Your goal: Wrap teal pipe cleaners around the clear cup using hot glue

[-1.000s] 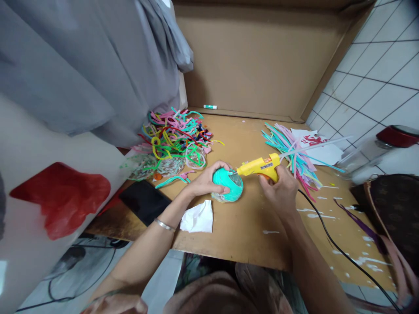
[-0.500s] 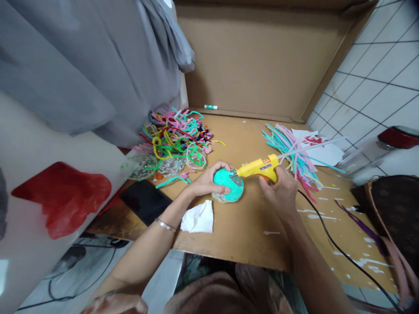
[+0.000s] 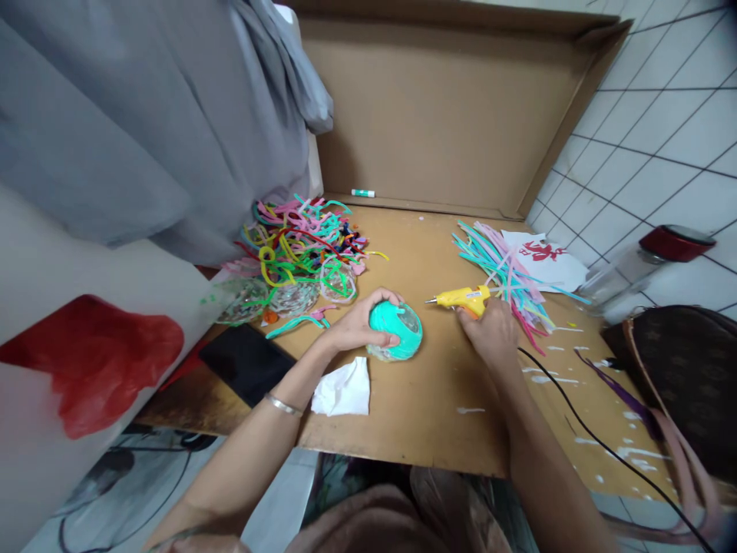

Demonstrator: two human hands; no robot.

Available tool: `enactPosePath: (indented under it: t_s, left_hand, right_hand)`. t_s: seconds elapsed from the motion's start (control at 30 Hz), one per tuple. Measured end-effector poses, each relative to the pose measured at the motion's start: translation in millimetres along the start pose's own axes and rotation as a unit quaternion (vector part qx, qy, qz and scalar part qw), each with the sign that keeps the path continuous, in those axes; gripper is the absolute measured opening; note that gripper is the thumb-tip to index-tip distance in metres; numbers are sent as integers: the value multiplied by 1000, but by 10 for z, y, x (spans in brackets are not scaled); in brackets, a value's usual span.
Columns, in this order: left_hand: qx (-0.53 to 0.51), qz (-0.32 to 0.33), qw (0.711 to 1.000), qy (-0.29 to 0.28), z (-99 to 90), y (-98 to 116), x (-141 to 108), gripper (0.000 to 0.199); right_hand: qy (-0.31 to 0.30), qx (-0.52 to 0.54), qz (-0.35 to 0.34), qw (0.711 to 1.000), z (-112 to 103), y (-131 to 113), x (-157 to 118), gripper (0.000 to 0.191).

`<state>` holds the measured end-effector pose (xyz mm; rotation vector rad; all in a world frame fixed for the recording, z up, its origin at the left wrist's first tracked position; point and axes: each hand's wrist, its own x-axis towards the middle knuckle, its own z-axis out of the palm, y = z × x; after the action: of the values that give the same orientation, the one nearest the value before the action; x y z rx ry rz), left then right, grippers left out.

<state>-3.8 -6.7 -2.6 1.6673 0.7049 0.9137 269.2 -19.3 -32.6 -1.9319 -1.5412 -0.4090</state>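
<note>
My left hand (image 3: 362, 322) is closed round a rounded object wrapped in turquoise pipe cleaner (image 3: 397, 334), with a clear patch showing on its upper right side. It rests on or just over the cardboard-covered table; which of the two I cannot tell. In my right hand (image 3: 492, 326) is a yellow hot glue gun (image 3: 464, 299), its metal nozzle pointing left, a short way from the wrapped object. A black cord trails from the gun toward the lower right. Beneath my left wrist lies a crumpled white tissue (image 3: 342, 388).
Tangled pipe cleaners (image 3: 305, 238) heap at the back left. Straight ones (image 3: 500, 265) lie at the right on white paper with a red design. A dark phone (image 3: 247, 365), a glass bottle (image 3: 627, 269) and a brown bag (image 3: 679, 376) stand or lie around. Cardboard (image 3: 426, 115) rises behind.
The glue gun's nozzle has come away from the wrapped object, leaving a gap between them. My left hand still grips the object. The whole view has shifted slightly.
</note>
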Motion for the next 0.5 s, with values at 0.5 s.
enactPosePath:
  t_s: [0.5]
  left_hand:
    - [0,-6,1000,-11,34,32,-7,59]
  right_hand:
    - [2,222,-156,963,-314,-347,-32,19]
